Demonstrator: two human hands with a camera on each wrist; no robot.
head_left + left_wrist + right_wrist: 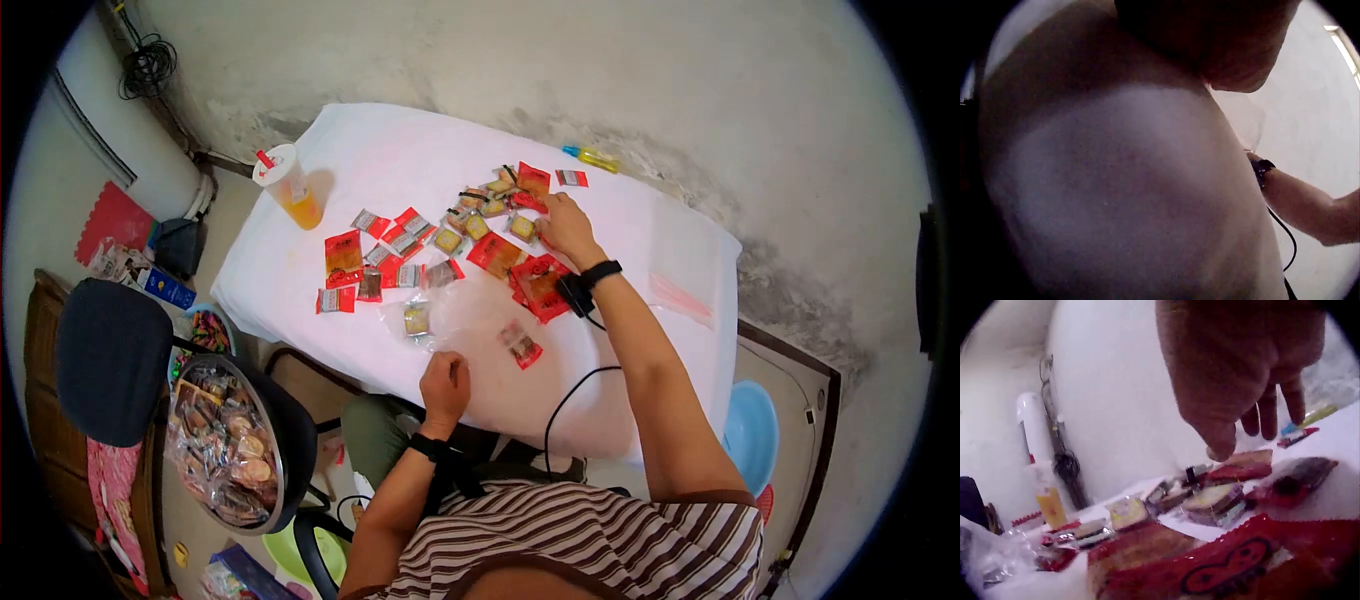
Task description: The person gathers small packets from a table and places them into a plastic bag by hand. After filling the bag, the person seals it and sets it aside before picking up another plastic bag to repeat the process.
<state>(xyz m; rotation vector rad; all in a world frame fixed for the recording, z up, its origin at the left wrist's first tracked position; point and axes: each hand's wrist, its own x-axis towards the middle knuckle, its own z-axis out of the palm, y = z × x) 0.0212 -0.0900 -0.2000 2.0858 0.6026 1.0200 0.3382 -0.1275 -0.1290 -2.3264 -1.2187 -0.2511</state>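
My left hand (445,386) is at the table's front edge, its curled fingers gripping the rim of a clear plastic bag (1244,119). A square yellow snack in clear wrap (416,319) and a small red-ended packet (521,346) lie within the bag's area. My right hand (570,232) reaches over the snack pile, thumb and fingers pointing down and apart, with nothing between them in the right wrist view. Below it lie wrapped yellow snacks (1213,499) and red packets (1238,467). Larger red packets (543,286) are under the wrist.
Small red-and-silver packets (400,240) lie left of centre. A lidded cup of orange drink (290,190) stands at the back left, and a yellow tube (598,160) lies by the wall. Flat clear bags (684,260) lie right. A tub of wrapped snacks (228,450) stands beside the table.
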